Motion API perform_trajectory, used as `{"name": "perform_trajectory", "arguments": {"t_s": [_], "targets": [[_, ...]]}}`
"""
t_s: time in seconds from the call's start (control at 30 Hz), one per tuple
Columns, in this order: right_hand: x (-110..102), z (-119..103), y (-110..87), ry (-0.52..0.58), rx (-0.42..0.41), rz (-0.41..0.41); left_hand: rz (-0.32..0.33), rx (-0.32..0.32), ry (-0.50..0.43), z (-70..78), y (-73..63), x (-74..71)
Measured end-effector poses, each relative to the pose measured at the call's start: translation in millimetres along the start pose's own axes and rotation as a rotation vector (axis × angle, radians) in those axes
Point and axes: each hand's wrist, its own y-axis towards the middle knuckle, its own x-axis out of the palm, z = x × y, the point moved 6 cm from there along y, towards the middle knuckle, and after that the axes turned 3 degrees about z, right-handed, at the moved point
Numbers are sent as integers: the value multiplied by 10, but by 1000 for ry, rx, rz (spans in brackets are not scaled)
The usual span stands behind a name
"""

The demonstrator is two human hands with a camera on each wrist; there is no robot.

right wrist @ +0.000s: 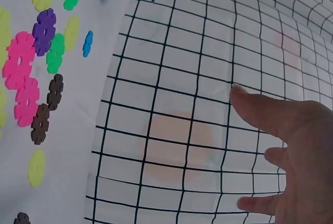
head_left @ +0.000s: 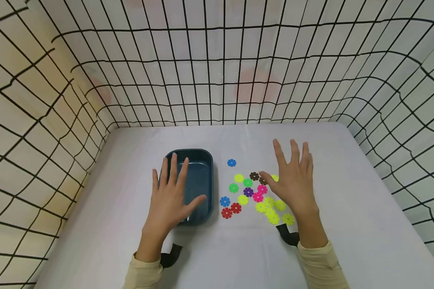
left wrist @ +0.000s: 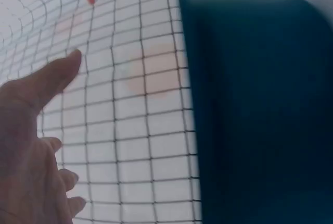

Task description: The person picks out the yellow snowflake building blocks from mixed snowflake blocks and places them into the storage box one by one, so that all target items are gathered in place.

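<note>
A dark teal tray (head_left: 207, 160) stands on the white table, and nothing shows inside it. My left hand (head_left: 170, 196) hovers over its left side with straight, spread fingers, holding nothing. In the left wrist view the tray (left wrist: 260, 104) fills the right side, beside my left hand (left wrist: 31, 146). To the right of the tray lie several flat flower-shaped discs (head_left: 248, 192) in yellow, green, pink, purple, brown, red and blue. My right hand (head_left: 293, 180) hovers flat over the right part of that scatter, fingers spread and empty. The right wrist view shows the discs (right wrist: 31, 73) and my right hand (right wrist: 296, 146).
White walls with a black grid (head_left: 217, 60) close in the table on the left, back and right. One blue disc (head_left: 231, 162) lies apart behind the cluster. Bare table surface (head_left: 347, 180) stretches to the right of my right hand and in front of both wrists.
</note>
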Motion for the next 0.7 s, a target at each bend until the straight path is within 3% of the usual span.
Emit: {"name": "perform_trajectory", "arguments": {"t_s": [0.17,0.3,0.47,0.7], "targets": [[-39,5,-29,44,9,-50,-71,-45,-281,-258,-158,114],[-127,93,-26,83,16,-31,-98,-151,-511,-521,-285,266],[-174,184,-46,124,26,-33,-145,-252,-692,-779,-453,481],[-204,306,-32,190,77,-100,-274,-274,-945,-995,-535,692]]}}
